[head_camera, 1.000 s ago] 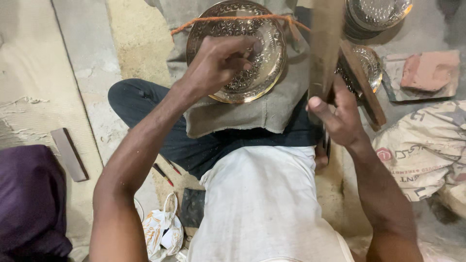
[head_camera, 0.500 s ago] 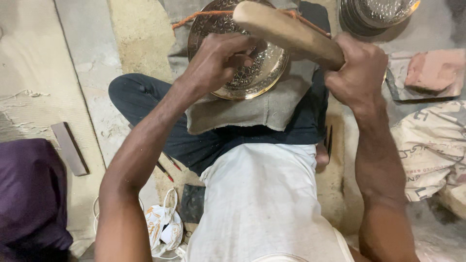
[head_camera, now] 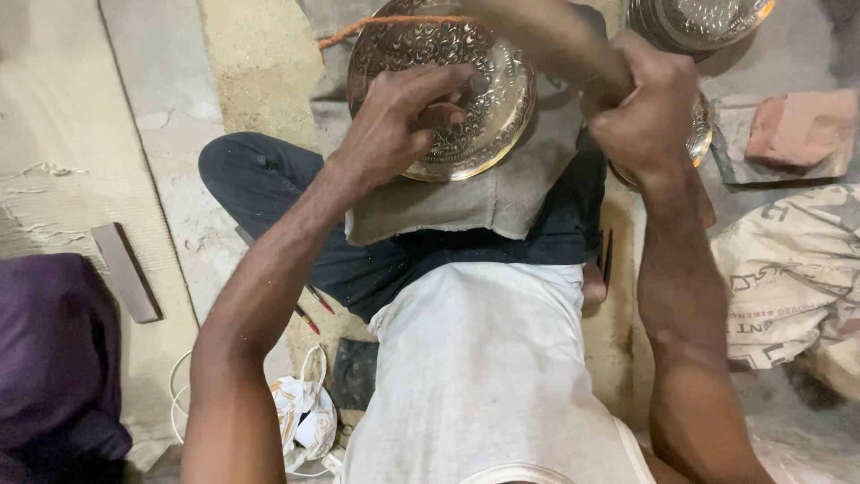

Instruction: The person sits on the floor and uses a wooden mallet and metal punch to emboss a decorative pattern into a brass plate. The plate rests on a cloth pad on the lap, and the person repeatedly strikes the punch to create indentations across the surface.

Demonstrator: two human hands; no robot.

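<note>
Two hands (head_camera: 403, 125), one embossed plate (head_camera: 475, 81)

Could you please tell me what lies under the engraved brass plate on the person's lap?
The engraved brass plate rests on a grey cloth pad across the dark trousers. The left hand covers part of the plate, and whatever is inside or beneath the pad is hidden.

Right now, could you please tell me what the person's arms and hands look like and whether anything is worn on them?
Both arms are bare to the shoulder, with no sleeves; only a white sleeveless vest covers the torso. The left hand and right hand are bare: no gloves, and no watch, bracelet or ring that I can see. The forearms look lean and sinewy.
</note>
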